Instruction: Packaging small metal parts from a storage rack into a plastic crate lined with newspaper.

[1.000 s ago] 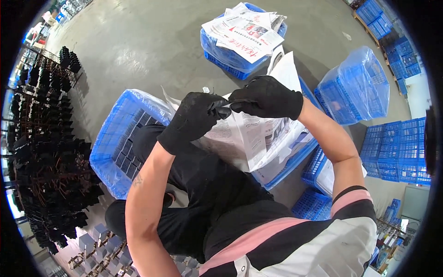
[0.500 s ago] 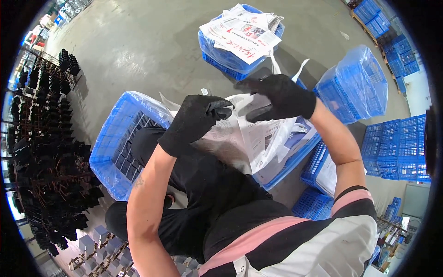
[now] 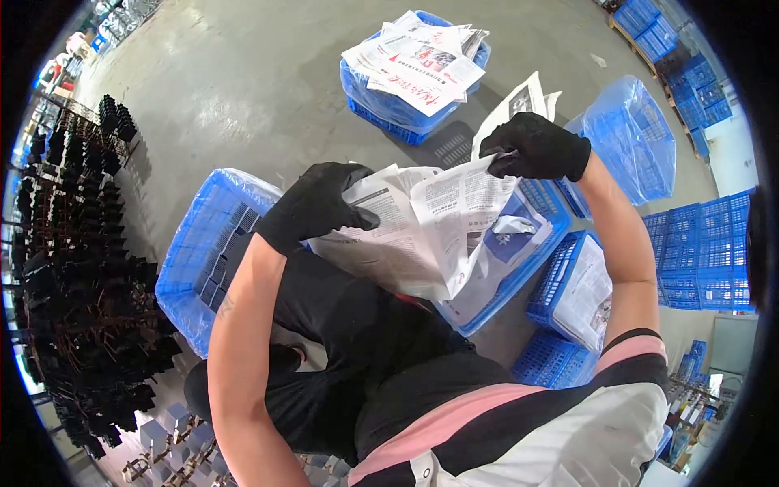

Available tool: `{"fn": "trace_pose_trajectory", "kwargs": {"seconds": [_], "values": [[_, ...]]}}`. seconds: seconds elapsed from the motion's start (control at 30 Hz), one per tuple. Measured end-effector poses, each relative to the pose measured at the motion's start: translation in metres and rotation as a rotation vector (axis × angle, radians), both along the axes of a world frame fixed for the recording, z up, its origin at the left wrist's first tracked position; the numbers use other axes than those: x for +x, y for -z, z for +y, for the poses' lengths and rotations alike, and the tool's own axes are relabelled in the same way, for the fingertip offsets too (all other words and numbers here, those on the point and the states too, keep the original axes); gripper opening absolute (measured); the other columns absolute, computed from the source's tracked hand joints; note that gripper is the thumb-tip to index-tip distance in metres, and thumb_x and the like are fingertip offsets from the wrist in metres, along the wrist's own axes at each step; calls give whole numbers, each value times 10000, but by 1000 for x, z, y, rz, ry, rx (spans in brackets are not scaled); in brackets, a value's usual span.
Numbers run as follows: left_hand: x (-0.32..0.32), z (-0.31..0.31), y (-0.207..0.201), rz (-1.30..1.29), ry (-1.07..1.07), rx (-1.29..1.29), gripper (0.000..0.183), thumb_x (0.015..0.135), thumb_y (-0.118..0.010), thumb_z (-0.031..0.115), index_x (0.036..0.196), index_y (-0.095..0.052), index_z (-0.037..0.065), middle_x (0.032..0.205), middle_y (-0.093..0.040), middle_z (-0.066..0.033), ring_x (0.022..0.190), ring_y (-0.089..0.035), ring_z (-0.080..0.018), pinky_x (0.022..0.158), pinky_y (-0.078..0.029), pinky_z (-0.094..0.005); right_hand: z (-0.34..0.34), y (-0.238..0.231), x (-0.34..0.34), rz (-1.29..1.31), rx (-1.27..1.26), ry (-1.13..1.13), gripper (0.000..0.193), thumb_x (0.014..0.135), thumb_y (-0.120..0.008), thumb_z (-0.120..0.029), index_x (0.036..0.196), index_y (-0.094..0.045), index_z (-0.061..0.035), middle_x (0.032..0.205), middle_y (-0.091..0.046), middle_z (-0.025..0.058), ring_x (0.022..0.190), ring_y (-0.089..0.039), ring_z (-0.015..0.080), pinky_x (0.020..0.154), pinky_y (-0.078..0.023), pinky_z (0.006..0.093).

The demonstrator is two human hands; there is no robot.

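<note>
A folded newspaper sheet (image 3: 458,203) hangs partly spread between my two hands, its creased pages tilted above my lap. Closed on its left edge is my left hand (image 3: 316,207), in a black glove. My right hand (image 3: 540,148), gloved too, pinches the upper right part, and a page corner sticks up behind it. Beneath the paper stands a blue crate (image 3: 540,256) with a crumpled pale piece lying on dark blue material. Left of my knee, a blue crate lined with clear plastic (image 3: 182,260) holds rows of small dark flat pieces (image 3: 227,243).
Ahead is a plastic-lined blue crate (image 3: 385,122) heaped with newspapers (image 3: 422,61). Another lined crate (image 3: 629,146) stands at the right, near stacked blue crates (image 3: 702,252). A crate of papers (image 3: 580,300) sits by my right elbow. Racks of black parts (image 3: 77,284) line the left.
My hands have moved apart, the right one up and to the right, spreading the newspaper. My right fingers were loose and blurred; now they grip the sheet.
</note>
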State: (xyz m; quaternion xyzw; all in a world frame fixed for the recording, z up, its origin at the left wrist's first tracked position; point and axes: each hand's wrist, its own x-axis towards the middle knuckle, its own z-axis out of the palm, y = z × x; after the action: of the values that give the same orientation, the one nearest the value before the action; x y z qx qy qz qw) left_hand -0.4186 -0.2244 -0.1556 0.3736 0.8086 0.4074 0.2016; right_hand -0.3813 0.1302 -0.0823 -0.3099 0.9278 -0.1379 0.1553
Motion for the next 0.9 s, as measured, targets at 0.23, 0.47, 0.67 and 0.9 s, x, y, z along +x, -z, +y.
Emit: {"fn": "trace_pose_trajectory", "kwargs": {"seconds": [0.23,0.47,0.67,0.9], "values": [[-12,-10,28,271,-118,-21,479,666,-837,263,1024,-691,-19,914,-705,-204,823,-668,-377,767,-519,-424,25,8,6,148,-25,31,261,818,-742,-213,1023,-696,-58,864,-683,156,781,-647,333,710,-509,409],[-33,-24,-7,138,-227,-80,346,702,-818,223,937,-713,-8,780,-699,-173,690,-676,-297,660,-523,-386,75,14,38,-86,-355,671,311,868,-735,-212,1088,-681,3,876,-711,85,798,-666,176,717,-520,341],[-53,-76,-4,69,-434,-77,265,786,-790,212,909,-714,-10,735,-703,-77,649,-641,-142,618,-504,-327,187,55,71,-32,-397,872,384,864,-756,-187,1169,-653,22,964,-702,29,838,-627,103,762,-520,296],[-65,-178,16,98,-677,-57,267,837,-766,217,963,-719,-14,824,-706,-23,718,-613,-107,680,-494,-306,305,160,132,-73,-759,1193,383,861,-744,-170,1189,-646,2,1003,-698,14,865,-621,102,818,-506,293]]}}
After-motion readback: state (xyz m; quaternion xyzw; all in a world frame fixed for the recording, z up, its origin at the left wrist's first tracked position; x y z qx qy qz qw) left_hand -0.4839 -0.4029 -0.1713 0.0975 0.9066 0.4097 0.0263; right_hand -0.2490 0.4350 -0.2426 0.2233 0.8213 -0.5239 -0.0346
